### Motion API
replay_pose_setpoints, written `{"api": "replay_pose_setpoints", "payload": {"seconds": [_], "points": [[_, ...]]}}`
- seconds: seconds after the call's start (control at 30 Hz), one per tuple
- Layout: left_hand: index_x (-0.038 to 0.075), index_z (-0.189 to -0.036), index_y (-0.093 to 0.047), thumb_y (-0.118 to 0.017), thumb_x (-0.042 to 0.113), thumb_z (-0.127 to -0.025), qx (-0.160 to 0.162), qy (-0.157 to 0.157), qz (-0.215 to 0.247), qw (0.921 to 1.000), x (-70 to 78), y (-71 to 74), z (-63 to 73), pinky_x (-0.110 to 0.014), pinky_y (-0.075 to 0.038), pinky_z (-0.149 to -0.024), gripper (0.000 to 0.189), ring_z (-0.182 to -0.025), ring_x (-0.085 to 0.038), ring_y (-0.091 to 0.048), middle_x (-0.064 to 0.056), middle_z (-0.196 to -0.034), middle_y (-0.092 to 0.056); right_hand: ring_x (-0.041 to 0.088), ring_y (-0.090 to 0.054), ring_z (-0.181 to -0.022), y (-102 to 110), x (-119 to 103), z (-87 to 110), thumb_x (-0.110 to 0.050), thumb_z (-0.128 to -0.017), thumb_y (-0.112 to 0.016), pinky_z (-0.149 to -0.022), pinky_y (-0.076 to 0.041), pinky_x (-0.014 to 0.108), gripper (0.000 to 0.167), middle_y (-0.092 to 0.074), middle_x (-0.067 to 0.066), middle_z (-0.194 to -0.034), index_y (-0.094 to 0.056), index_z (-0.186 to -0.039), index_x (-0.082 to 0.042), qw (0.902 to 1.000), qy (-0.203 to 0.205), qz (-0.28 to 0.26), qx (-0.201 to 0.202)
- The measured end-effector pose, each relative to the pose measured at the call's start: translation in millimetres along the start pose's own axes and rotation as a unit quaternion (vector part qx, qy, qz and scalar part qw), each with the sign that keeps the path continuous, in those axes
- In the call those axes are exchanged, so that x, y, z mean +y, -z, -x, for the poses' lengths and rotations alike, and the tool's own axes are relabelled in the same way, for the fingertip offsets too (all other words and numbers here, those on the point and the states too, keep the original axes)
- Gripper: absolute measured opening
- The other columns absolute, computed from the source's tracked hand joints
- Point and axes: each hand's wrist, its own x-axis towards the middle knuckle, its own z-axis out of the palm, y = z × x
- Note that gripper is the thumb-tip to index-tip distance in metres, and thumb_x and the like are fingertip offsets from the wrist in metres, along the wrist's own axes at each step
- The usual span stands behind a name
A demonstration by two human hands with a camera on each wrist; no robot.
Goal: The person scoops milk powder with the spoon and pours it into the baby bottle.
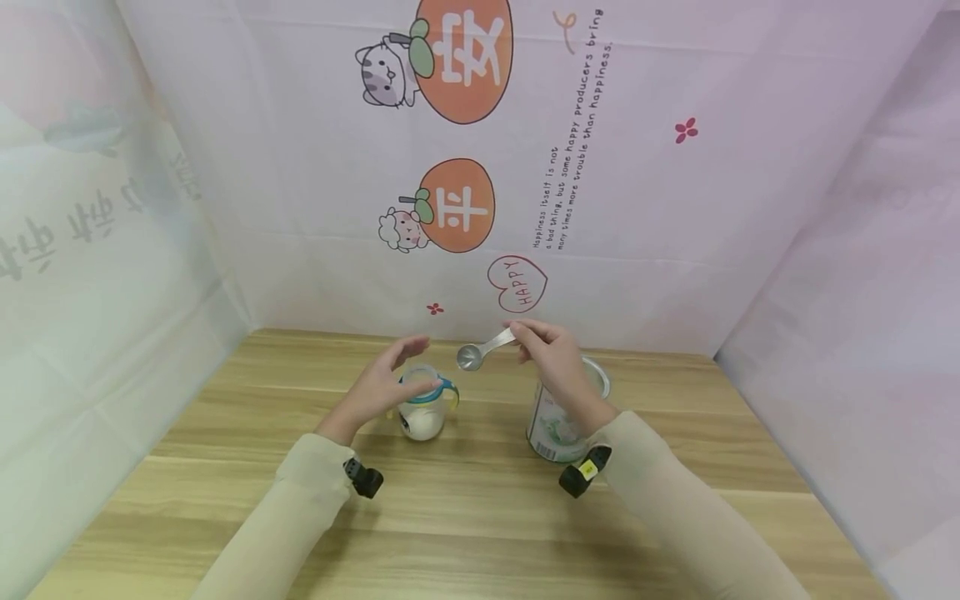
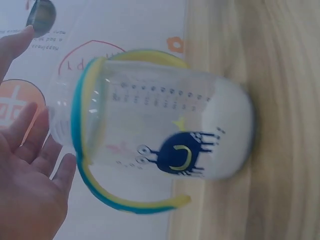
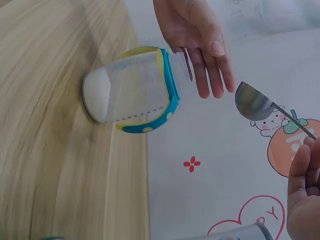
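A clear baby bottle [image 1: 422, 421] with a blue and yellow two-handled collar stands upright on the table, its mouth uncovered. White powder [image 2: 227, 130] fills its bottom part, and a dark cartoon creature is printed on its side. My left hand [image 1: 375, 387] is beside the bottle's mouth, fingers and thumb spread apart around the rim. With thumb and fingers my right hand [image 1: 553, 360] pinches the handle of a metal measuring spoon [image 1: 470, 357]. The spoon's round bowl is up in the air, to the right of the bottle and above its rim; bare metal shows inside it.
A tall can [image 1: 551, 425] with a pale green and white label and an open top stands on the wooden table [image 1: 465, 517], partly behind my right wrist. Printed white cloth [image 1: 315, 283] rises behind the table's back edge and along both sides.
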Motion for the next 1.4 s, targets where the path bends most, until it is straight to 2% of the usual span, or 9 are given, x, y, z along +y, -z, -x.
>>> {"api": "replay_pose_setpoints", "payload": {"seconds": [0.13,0.2,0.3,0.57,0.73,0.87,1.13,1.3,1.4], "points": [[0.026,-0.150,-0.042,-0.081,0.046,-0.084,0.001,-0.010,-0.001,0.9999,6.1,-2.6,-2.9,-0.046,-0.027,-0.117,0.080,-0.143,-0.021,-0.035,0.003,-0.151,-0.045,0.019,-0.059,-0.078,11,-3,0.5,-0.033,-0.100,-0.064,-0.072,-0.050,0.023,0.034,-0.062,0.002,-0.086,-0.073,-0.119,-0.006,0.9998,-0.012,0.011,0.013],[0.025,-0.151,-0.042,-0.082,0.043,-0.084,-0.002,-0.020,0.003,0.9998,9.7,-4.0,-4.4,-0.047,-0.028,-0.116,0.080,-0.143,-0.023,-0.036,0.002,-0.151,-0.045,0.017,-0.059,-0.078,17,-3,0.1,-0.034,-0.100,-0.065,-0.078,-0.052,0.027,0.036,-0.062,0.004,-0.088,-0.072,-0.120,-0.005,0.9996,-0.015,0.015,0.019],[0.022,-0.151,-0.043,-0.082,0.042,-0.084,-0.007,-0.030,0.006,0.9995,16.2,-7.1,-7.0,-0.047,-0.029,-0.116,0.080,-0.142,-0.023,-0.037,0.001,-0.150,-0.046,0.011,-0.057,-0.074,25,-2,-0.1,-0.035,-0.100,-0.065,-0.076,-0.055,0.028,0.039,-0.064,0.007,-0.091,-0.071,-0.121,-0.003,0.9992,-0.012,0.024,0.031],[0.018,-0.150,-0.043,-0.082,0.041,-0.084,-0.026,-0.052,0.018,0.9982,32.1,-20.1,-16.9,-0.044,-0.030,-0.116,0.081,-0.140,-0.020,-0.040,-0.001,-0.149,-0.048,0.012,-0.058,-0.075,52,0,4.7,-0.040,-0.100,-0.063,-0.074,-0.052,0.025,0.043,-0.071,0.008,-0.094,-0.070,-0.123,-0.005,0.9975,-0.009,0.053,0.045],[0.017,-0.150,-0.043,-0.081,0.038,-0.085,-0.042,-0.065,0.027,0.9967,41.7,-34.8,-23.6,-0.038,-0.029,-0.116,0.078,-0.138,-0.017,-0.042,-0.001,-0.148,-0.049,0.012,-0.058,-0.077,67,0,10.5,-0.043,-0.099,-0.063,-0.075,-0.051,0.025,0.047,-0.067,0.014,-0.103,-0.069,-0.126,-0.005,0.9956,-0.026,0.071,0.054],[0.020,-0.149,-0.043,-0.082,0.039,-0.085,-0.051,-0.065,0.037,0.9960,47.3,-47.6,-27.9,-0.038,-0.029,-0.116,0.077,-0.138,-0.015,-0.041,0.004,-0.146,-0.050,0.013,-0.058,-0.080,78,2,14.9,-0.042,-0.100,-0.062,-0.077,-0.052,0.025,0.048,-0.064,0.015,-0.107,-0.067,-0.129,-0.004,0.9955,-0.033,0.071,0.054],[0.024,-0.151,-0.041,-0.082,0.044,-0.083,-0.079,-0.058,0.047,0.9941,51.7,-73.4,-37.2,-0.038,-0.029,-0.116,0.082,-0.139,-0.013,-0.040,0.006,-0.149,-0.047,0.016,-0.060,-0.082,100,8,22.9,-0.044,-0.100,-0.061,-0.078,-0.053,0.021,0.051,-0.064,0.004,-0.102,-0.067,-0.128,-0.002,0.9934,-0.020,0.085,0.074],[0.021,-0.152,-0.039,-0.083,0.042,-0.083,-0.093,-0.060,0.036,0.9932,51.2,-94.2,-41.9,-0.034,-0.029,-0.116,0.085,-0.140,-0.013,-0.039,0.004,-0.152,-0.045,0.011,-0.060,-0.077,111,14,26.4,-0.041,-0.100,-0.063,-0.077,-0.056,0.025,0.050,-0.065,0.008,-0.099,-0.067,-0.127,0.001,0.9930,-0.002,0.080,0.087],[0.018,-0.153,-0.037,-0.084,0.041,-0.082,-0.096,-0.058,0.031,0.9932,51.1,-107.1,-43.9,-0.033,-0.030,-0.115,0.088,-0.139,-0.014,-0.039,0.002,-0.153,-0.043,0.009,-0.060,-0.074,115,16,28.4,-0.040,-0.099,-0.063,-0.075,-0.056,0.023,0.049,-0.067,0.011,-0.098,-0.068,-0.126,0.001,0.9922,-0.001,0.082,0.094]]}}
